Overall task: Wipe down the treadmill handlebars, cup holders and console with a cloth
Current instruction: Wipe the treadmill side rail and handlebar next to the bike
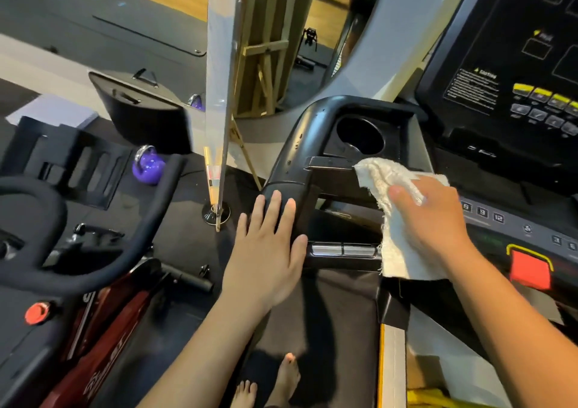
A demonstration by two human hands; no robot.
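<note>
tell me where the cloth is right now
In the head view the white cloth is right of centre, held in the right hand, just below the cup holder and left of the number buttons.

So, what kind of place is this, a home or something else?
Most likely a gym. The right hand holds a cloth beside a treadmill console, an exercise bike stands to the left, and a purple kettlebell sits near it.

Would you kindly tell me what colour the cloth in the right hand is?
The frayed terry cloth is off-white, best seen in the head view.
</note>
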